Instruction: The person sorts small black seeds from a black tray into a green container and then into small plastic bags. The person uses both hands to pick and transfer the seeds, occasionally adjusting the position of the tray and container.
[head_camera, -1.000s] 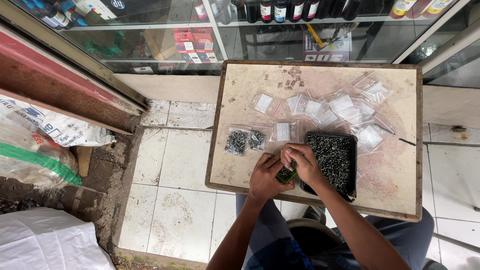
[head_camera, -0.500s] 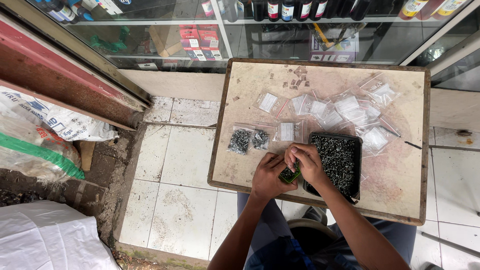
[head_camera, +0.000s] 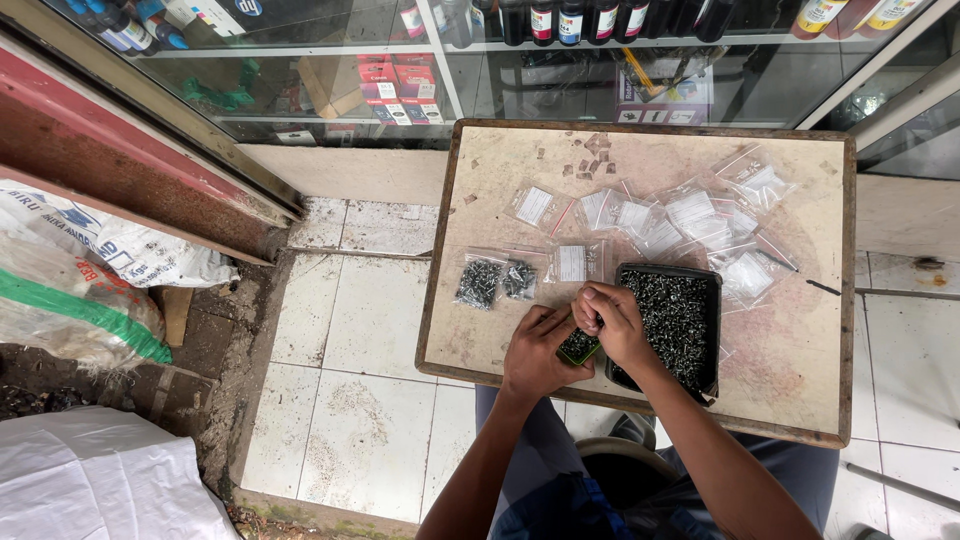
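The counter (head_camera: 640, 385) is a small worn wooden top, standing on pale floor tiles (head_camera: 370, 330) in front of a glass display case (head_camera: 480, 90). On its near half sits a black tray (head_camera: 678, 325) full of small dark screws. Many small clear bags (head_camera: 690, 215) lie spread over the far half, and two filled bags (head_camera: 495, 280) rest just left of the tray.

Both hands meet at the near left corner of the tray. The left hand (head_camera: 533, 352) is curled around a small green packet (head_camera: 578, 347) that seems to hold dark screws, and keeps it low over the counter edge. The right hand (head_camera: 612, 320) has its fingertips pressed together just above the packet, pinching something too small to see.

To do this well, I think the packet should stay close beside the tray with its mouth held wide, so a dropped screw falls back inside. Small pinches are safer than big ones. The counter edge is near, so the hands should not drift outward.
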